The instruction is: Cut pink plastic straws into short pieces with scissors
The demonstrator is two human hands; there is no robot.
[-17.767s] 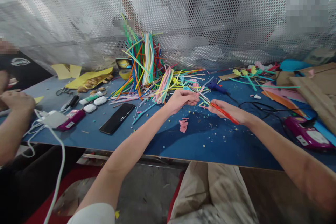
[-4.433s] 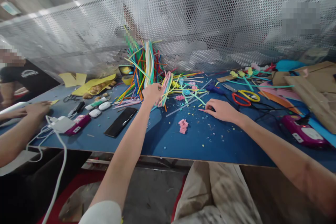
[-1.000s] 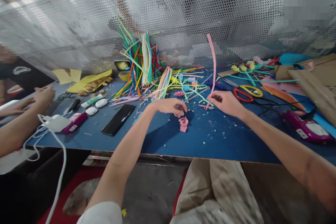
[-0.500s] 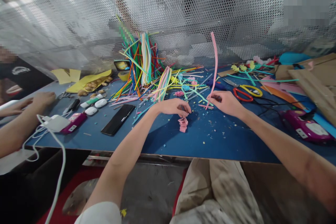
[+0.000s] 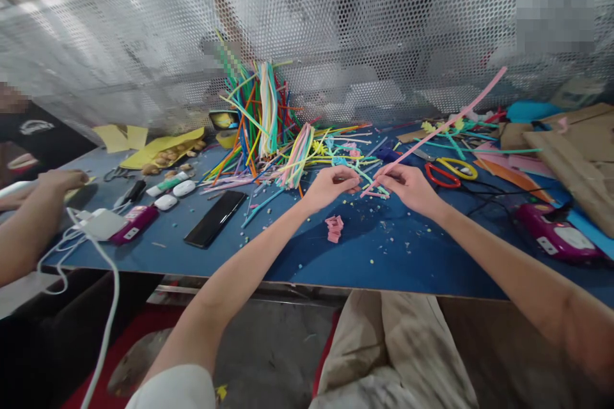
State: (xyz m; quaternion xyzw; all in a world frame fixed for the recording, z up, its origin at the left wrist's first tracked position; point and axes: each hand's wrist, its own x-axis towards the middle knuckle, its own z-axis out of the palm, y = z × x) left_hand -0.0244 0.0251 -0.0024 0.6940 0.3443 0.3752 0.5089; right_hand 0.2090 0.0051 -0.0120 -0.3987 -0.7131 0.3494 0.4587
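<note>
My right hand (image 5: 407,186) pinches a long pink pipe cleaner (image 5: 446,124) near its lower end. The rest of the stem slants up to the right, above the table. My left hand (image 5: 332,186) is just left of the stem's lower tip, fingers loosely curled and apart from the thumb, with nothing visible in them. On the blue table (image 5: 307,255) below the left hand sits a small pink piece folded in zigzags (image 5: 334,229). Teal and pink pipe-cleaner pieces (image 5: 355,152) lie behind both hands.
Bundled colored pipe cleaners (image 5: 266,108) stand at the back. A phone (image 5: 215,218) lies left of my arm. Red-and-yellow-handled scissors (image 5: 444,174) and a purple power strip (image 5: 556,233) are at right. Another person's hand (image 5: 62,180) rests at far left; a perforated metal panel (image 5: 384,25) rises behind.
My left hand has let go of the folded pink piece and moved up and right toward the stem's lower end. The pink pipe cleaner has tilted from upright to slanting right.
</note>
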